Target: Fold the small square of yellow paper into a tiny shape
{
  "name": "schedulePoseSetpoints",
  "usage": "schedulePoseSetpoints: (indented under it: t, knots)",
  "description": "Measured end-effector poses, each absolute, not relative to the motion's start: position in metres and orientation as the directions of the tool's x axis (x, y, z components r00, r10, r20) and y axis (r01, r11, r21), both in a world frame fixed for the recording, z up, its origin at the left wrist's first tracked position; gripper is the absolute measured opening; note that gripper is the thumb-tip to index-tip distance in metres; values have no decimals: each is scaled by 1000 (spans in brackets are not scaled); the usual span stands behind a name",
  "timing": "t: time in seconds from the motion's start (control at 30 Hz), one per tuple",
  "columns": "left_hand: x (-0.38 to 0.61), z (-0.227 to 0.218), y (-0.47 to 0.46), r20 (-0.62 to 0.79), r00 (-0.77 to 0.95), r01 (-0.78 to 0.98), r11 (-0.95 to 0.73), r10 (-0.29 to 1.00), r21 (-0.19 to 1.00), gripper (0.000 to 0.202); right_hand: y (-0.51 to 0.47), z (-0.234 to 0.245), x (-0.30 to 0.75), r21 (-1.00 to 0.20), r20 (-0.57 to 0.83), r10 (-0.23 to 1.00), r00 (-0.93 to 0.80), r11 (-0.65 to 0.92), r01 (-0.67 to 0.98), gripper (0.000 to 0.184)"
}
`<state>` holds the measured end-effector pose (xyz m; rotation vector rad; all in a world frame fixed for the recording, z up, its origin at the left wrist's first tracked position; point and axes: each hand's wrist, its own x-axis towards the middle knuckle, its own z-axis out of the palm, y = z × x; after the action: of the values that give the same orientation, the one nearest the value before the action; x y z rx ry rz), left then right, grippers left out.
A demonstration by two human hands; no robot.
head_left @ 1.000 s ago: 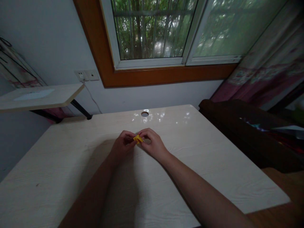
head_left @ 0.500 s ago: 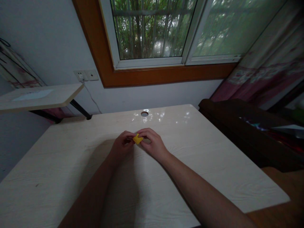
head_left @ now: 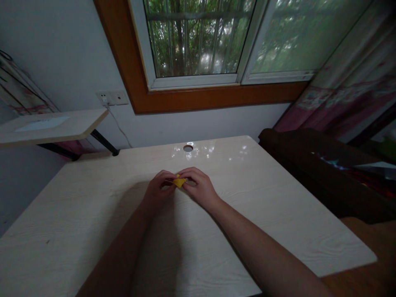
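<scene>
Between my hands is a small piece of folded yellow paper (head_left: 179, 182), pointed at the bottom. My left hand (head_left: 160, 189) pinches its left side with thumb and fingers. On the other side my right hand (head_left: 199, 185) grips it too, thumb below and fingers above. Fingertips cover part of the paper, so its full shape is hidden. Both hands are over the far middle of the pale wooden desk (head_left: 262, 214).
Behind my hands a round cable hole (head_left: 188, 148) is cut in the desk. A raised shelf (head_left: 71, 128) on black legs stands at the left. Dark furniture (head_left: 303, 165) borders the right side. Beyond are a wall socket (head_left: 111, 98) with a white cord and a window (head_left: 198, 45).
The yellow paper has shifted shape slightly between my fingertips, with its upper part now more covered. My hands and arms stay almost in place.
</scene>
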<state>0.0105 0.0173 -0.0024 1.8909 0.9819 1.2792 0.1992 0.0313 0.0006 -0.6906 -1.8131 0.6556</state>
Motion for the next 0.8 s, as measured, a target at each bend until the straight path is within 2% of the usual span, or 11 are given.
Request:
schedulePoseSetpoints:
  t: [0.5, 0.8]
  knots:
    - [9, -1, 17, 499, 237, 267, -550, 833, 791, 12, 30, -1, 198, -818, 536, 801, -266, 571, 69, 14]
    - [11, 2, 15, 440, 220, 209, -483, 870, 850, 13, 31, -3, 199, -885, 434, 871, -228, 460, 74, 10]
